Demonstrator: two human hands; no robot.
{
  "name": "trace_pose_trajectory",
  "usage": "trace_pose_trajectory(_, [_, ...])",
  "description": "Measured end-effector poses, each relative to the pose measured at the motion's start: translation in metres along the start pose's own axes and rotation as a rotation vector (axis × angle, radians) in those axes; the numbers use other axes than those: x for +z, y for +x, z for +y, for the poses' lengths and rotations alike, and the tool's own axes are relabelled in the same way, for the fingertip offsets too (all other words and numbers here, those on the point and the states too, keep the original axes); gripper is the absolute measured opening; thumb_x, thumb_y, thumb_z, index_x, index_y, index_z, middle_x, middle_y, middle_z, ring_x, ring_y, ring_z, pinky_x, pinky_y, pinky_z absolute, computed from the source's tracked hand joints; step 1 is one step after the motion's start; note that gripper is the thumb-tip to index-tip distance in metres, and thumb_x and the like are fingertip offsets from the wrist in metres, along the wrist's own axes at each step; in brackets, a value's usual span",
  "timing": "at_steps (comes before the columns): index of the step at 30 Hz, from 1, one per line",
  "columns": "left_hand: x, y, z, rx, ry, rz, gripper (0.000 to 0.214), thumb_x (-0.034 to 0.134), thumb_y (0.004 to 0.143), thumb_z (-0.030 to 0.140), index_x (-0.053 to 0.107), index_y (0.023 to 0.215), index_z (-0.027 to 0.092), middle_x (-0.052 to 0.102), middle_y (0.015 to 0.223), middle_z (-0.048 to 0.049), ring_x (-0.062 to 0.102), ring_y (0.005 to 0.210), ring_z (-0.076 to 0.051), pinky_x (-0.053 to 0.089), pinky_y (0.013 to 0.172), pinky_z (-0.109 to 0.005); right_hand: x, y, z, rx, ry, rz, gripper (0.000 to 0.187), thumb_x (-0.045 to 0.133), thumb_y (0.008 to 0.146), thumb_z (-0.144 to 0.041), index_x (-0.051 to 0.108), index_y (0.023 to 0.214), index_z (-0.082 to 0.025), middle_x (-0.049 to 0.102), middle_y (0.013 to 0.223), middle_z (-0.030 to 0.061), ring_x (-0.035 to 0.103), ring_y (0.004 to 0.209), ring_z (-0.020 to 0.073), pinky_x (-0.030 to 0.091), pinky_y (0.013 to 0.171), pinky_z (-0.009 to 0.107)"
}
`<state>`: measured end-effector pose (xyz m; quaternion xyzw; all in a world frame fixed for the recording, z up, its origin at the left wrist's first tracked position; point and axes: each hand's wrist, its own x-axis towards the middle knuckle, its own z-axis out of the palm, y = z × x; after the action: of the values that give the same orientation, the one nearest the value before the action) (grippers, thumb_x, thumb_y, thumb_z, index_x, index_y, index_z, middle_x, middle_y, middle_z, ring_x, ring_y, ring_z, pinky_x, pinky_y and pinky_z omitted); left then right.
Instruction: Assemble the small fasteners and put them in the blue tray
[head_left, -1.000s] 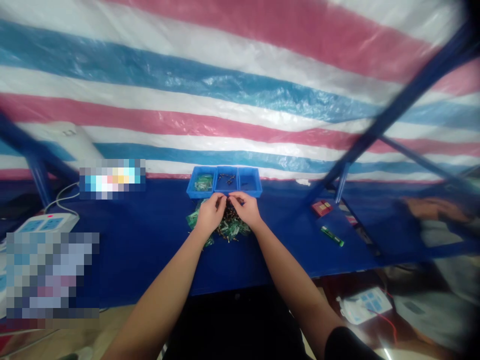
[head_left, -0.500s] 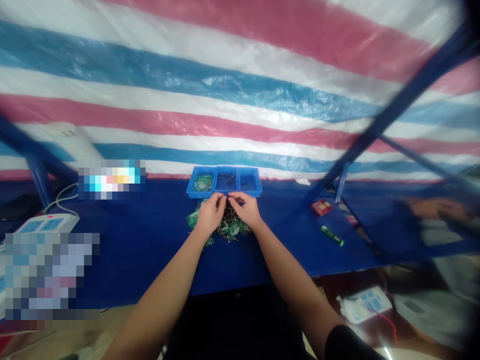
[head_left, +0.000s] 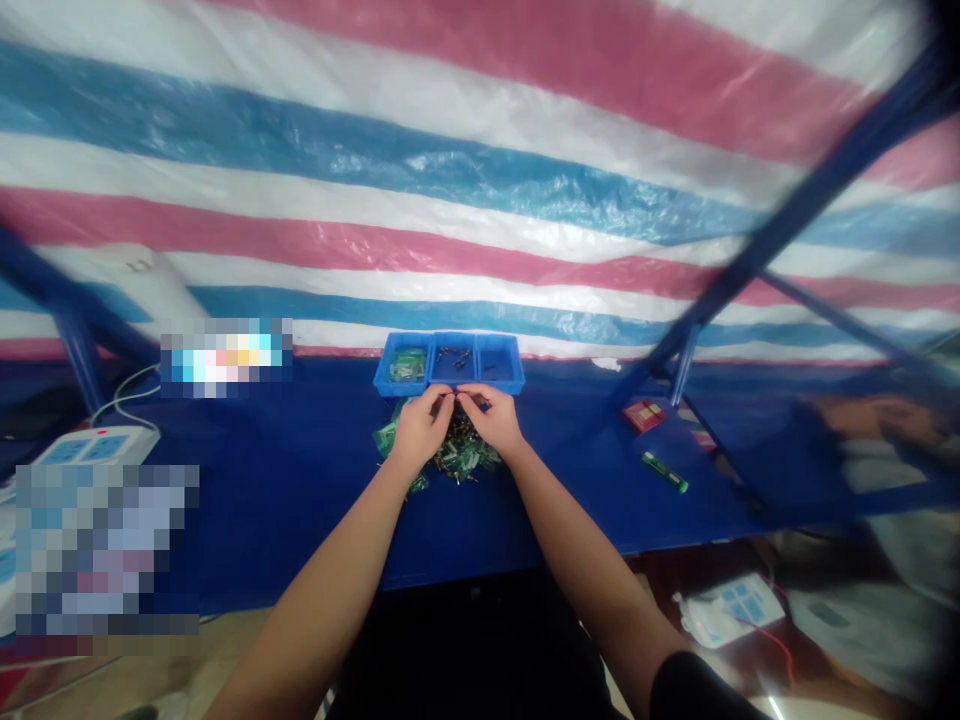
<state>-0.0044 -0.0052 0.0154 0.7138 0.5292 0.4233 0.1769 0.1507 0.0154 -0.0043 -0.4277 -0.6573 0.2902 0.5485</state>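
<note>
Above a heap of small green and brass-coloured parts point(head_left: 469, 458), my left hand point(head_left: 424, 425) and my right hand point(head_left: 491, 415) meet with their fingertips pinched close together. Whatever sits between the fingers is too small to name. Just beyond the hands stand three joined blue bins. Green pieces lie in the left bin point(head_left: 382, 381), a few dark and brass-coloured parts in the middle bin point(head_left: 454, 376), and a small dark item in the right bin point(head_left: 504, 376). My hands partly hide the heap.
A blue table point(head_left: 585, 480) carries a red box point(head_left: 645, 415) and a green tube-like item point(head_left: 664, 471) on the right. Power strips point(head_left: 97, 447) with cables lie at left. A blue metal frame point(head_left: 750, 245) slants at right, where a blurred co-worker's hand point(head_left: 877, 415) shows.
Both hands stay nearly in place over the heap, with only a slight shift of the fingers. The bins and the heap look the same.
</note>
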Motion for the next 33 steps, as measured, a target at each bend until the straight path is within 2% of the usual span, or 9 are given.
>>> trace_pose_trajectory(4, [-0.001, 0.0, 0.001, 0.005, 0.021, -0.01, 0.027, 0.044, 0.096, 0.042, 0.063, 0.097, 0.023, 0.068, 0.078, -0.0005, 0.063, 0.067, -0.015, 0.046, 0.066, -0.026, 0.0, 0.0, -0.002, -0.007, 0.011, 0.003, 0.024, 0.061, 0.086, -0.037, 0.074, 0.101, -0.022, 0.075, 0.096, 0.0042, 0.069, 0.081, 0.0189, 0.057, 0.078, 0.032])
trace_pose_trajectory(10, [0.001, -0.001, -0.001, -0.031, -0.018, 0.027, 0.027, 0.048, 0.094, 0.042, 0.061, 0.11, 0.024, 0.069, 0.079, -0.0002, 0.064, 0.067, -0.016, 0.047, 0.066, -0.026, -0.001, 0.0, -0.003, -0.012, 0.01, -0.001, 0.023, 0.06, 0.087, -0.036, 0.074, 0.098, -0.022, 0.075, 0.094, 0.0044, 0.068, 0.078, 0.0184, 0.056, 0.076, 0.032])
trace_pose_trajectory(23, [0.003, 0.0, -0.005, -0.025, 0.047, 0.031, 0.028, 0.045, 0.096, 0.042, 0.062, 0.098, 0.021, 0.069, 0.076, -0.0017, 0.063, 0.065, -0.016, 0.045, 0.064, -0.026, 0.0, 0.0, 0.001, -0.004, -0.049, -0.031, 0.023, 0.062, 0.086, -0.036, 0.074, 0.1, -0.022, 0.075, 0.095, 0.004, 0.067, 0.077, 0.0169, 0.054, 0.072, 0.029])
trace_pose_trajectory(29, [0.003, 0.0, -0.004, 0.036, -0.004, 0.023, 0.025, 0.05, 0.094, 0.039, 0.066, 0.102, 0.021, 0.072, 0.086, -0.0019, 0.066, 0.074, -0.016, 0.05, 0.072, -0.026, 0.001, 0.002, 0.007, -0.029, -0.104, -0.055, 0.017, 0.062, 0.085, -0.033, 0.074, 0.089, -0.021, 0.073, 0.09, 0.0048, 0.066, 0.085, 0.0178, 0.052, 0.075, 0.029])
trace_pose_trajectory(33, [0.005, 0.0, -0.007, 0.114, 0.001, 0.059, 0.023, 0.05, 0.093, 0.032, 0.068, 0.104, 0.022, 0.073, 0.098, -0.0035, 0.067, 0.081, -0.016, 0.052, 0.079, -0.028, 0.002, 0.003, 0.008, 0.08, 0.015, -0.06, 0.02, 0.064, 0.083, -0.038, 0.073, 0.085, -0.019, 0.073, 0.087, 0.0041, 0.066, 0.08, 0.0175, 0.052, 0.075, 0.029])
